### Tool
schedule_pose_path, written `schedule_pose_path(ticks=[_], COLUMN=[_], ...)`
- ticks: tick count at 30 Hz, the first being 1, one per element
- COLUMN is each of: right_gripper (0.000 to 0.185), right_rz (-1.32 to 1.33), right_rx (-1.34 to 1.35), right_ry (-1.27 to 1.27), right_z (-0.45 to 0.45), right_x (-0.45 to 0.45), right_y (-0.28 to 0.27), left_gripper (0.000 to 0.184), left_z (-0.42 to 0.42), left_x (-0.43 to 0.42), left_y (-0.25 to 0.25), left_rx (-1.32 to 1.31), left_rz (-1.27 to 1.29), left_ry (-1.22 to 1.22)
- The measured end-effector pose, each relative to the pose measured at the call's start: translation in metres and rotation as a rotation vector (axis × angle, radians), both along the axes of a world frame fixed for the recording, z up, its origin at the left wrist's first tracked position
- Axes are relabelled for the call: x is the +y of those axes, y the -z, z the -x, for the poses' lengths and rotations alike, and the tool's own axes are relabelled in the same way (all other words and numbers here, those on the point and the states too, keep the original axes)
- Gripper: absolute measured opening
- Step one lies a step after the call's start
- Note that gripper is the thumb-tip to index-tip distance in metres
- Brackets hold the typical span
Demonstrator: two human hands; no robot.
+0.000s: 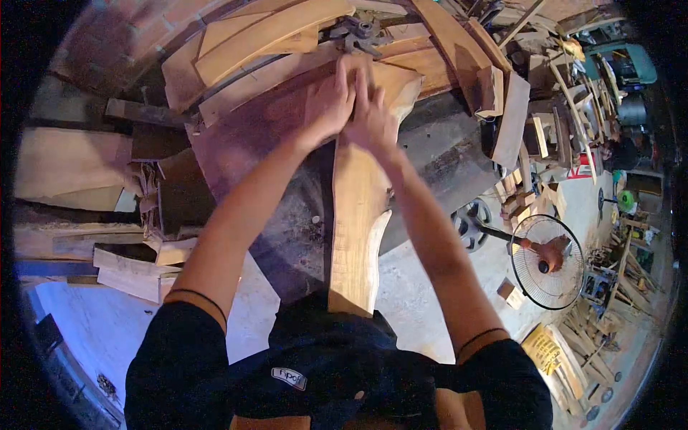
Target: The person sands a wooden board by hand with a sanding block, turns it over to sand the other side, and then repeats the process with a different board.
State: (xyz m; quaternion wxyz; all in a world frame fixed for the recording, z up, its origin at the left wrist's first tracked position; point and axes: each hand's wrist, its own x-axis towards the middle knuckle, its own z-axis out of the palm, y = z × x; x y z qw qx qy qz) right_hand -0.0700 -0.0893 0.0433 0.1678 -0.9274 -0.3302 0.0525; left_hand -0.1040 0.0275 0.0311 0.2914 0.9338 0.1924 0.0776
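Observation:
A long light-brown wooden board (pixel 355 236) with a wavy right edge lies on a dark work surface (pixel 294 229), its near end close to my body. Both arms reach forward over the board's far part. My left hand (pixel 333 104) and my right hand (pixel 371 118) are close together there, fingers raised and meeting near the top. The fingers are blurred, and whether anything small is between them cannot be made out. Just beyond the fingertips sits a dark metal object (pixel 360 32).
Curved wooden pieces (pixel 265 39) lie at the far side. More planks (pixel 79 161) are stacked at the left. A standing fan (pixel 548 261) and a wheel (pixel 471 223) are at the right, with scrap wood (pixel 573 344) on the floor.

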Motion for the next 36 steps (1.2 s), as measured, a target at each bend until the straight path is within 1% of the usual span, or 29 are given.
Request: schedule_pose_path(ticks=[2, 3, 5, 6, 7, 8, 9, 10, 11, 12, 13, 14, 15, 17, 18, 19, 20, 21, 22, 23, 24, 26, 28, 29, 30, 31, 33, 34, 36], right_gripper=[0.095, 0.097, 0.099, 0.1, 0.091, 0.091, 0.09, 0.09, 0.085, 0.085, 0.083, 0.082, 0.082, 0.081, 0.081, 0.082, 0.083, 0.086, 0.088, 0.089, 0.09, 0.093, 0.112, 0.123, 0.129, 0.13, 0.128, 0.128, 0.128], right_rz=[0.019, -0.056, 0.002, 0.049, 0.0, 0.027, 0.029, 0.067, 0.048, -0.064, -0.049, 0.044, 0.079, 0.016, 0.011, 0.034, 0.056, 0.122, 0.066, -0.028, 0.026, 0.025, 0.12, 0.07, 0.06, 0.121, 0.165, 0.171, 0.278], right_rx=[0.024, -0.041, 0.0, 0.024, -0.013, 0.046, 0.021, 0.115, 0.032, 0.055, 0.157, 0.249, 0.248, 0.228, 0.216, 0.219, 0.224, 0.111, 0.072, 0.039, 0.021, -0.008, 0.059, -0.001, -0.006, 0.033, -0.016, -0.053, 0.138], right_ry=[-0.003, -0.01, 0.028, 0.056, 0.049, 0.061, 0.063, 0.084, 0.035, 0.005, 0.007, 0.018, 0.02, 0.032, 0.043, 0.059, 0.072, 0.061, 0.088, 0.1, 0.124, 0.18, 0.225, 0.256, 0.252, 0.239, 0.157, 0.14, 0.295], right_z=[-0.019, -0.02, 0.005, 0.015, 0.042, 0.072, 0.103, 0.138, 0.173, 0.203, 0.23, 0.252, 0.269, 0.275, 0.271, 0.257, 0.235, 0.209, 0.182, 0.154, 0.124, 0.063, -0.006, -0.029, -0.056, -0.069, -0.09, -0.093, -0.048], right_x=[0.015, 0.015, 0.002, -0.002, -0.019, -0.039, -0.061, -0.086, -0.113, -0.137, -0.154, -0.169, -0.18, -0.185, -0.184, -0.177, -0.165, -0.154, -0.141, -0.131, -0.119, -0.093, -0.068, -0.056, -0.049, -0.043, -0.038, -0.04, -0.042], right_y=[-0.009, 0.003, -0.004, -0.012, -0.01, -0.017, -0.002, -0.006, 0.0, -0.001, -0.012, -0.014, -0.014, -0.009, -0.004, -0.006, -0.006, 0.0, -0.005, -0.003, -0.002, 0.004, -0.001, -0.003, 0.005, -0.006, 0.015, 0.023, -0.025], left_gripper=[0.065, 0.065, 0.065, 0.064, 0.064, 0.063, 0.06, 0.058, 0.057, 0.069, 0.072, 0.074, 0.075, 0.075, 0.075, 0.07, 0.07, 0.066, 0.062, 0.061, 0.06, 0.06, 0.061, 0.062, 0.063, 0.063, 0.064, 0.064, 0.061], left_z=[-0.033, -0.033, -0.027, -0.016, 0.021, 0.048, 0.09, 0.132, 0.168, 0.203, 0.231, 0.26, 0.276, 0.278, 0.275, 0.259, 0.233, 0.202, 0.172, 0.14, 0.106, 0.04, -0.036, -0.084, -0.116, -0.124, -0.132, -0.126, -0.098], left_x=[0.018, 0.017, 0.009, 0.002, -0.019, -0.041, -0.068, -0.092, -0.116, -0.137, -0.157, -0.173, -0.187, -0.188, -0.185, -0.173, -0.162, -0.151, -0.141, -0.128, -0.115, -0.093, -0.071, -0.062, -0.058, -0.057, -0.052, -0.054, -0.06], left_y=[0.024, 0.027, 0.037, 0.048, 0.022, 0.049, 0.032, 0.017, 0.027, 0.007, 0.002, 0.008, 0.003, -0.001, -0.001, -0.003, -0.006, -0.009, -0.006, 0.005, 0.016, 0.023, 0.036, 0.053, 0.07, 0.064, 0.035, 0.031, 0.025], left_rx=[-0.026, -0.022, -0.04, -0.178, -0.117, -0.193, -0.18, -0.043, -0.084, 0.073, 0.112, 0.11, 0.178, 0.178, 0.178, 0.129, 0.13, 0.071, 0.017, -0.158, -0.334, -0.242, -0.231, -0.205, -0.181, -0.181, -0.105, -0.116, -0.061], left_rz=[-0.048, -0.047, 0.043, -0.073, -0.002, -0.084, 0.053, 0.025, -0.03, 0.116, 0.176, 0.211, 0.216, 0.218, 0.218, 0.225, 0.223, 0.172, 0.124, 0.024, -0.079, -0.14, 0.024, 0.048, 0.073, 0.079, 0.023, 0.027, 0.114], left_ry=[-0.04, -0.035, -0.073, -0.039, -0.008, -0.045, -0.028, -0.005, 0.008, 0.037, 0.023, 0.04, 0.015, 0.047, 0.077, 0.121, 0.111, 0.11, 0.111, 0.135, 0.162, 0.155, 0.169, 0.132, 0.092, 0.089, 0.037, 0.029, 0.067])
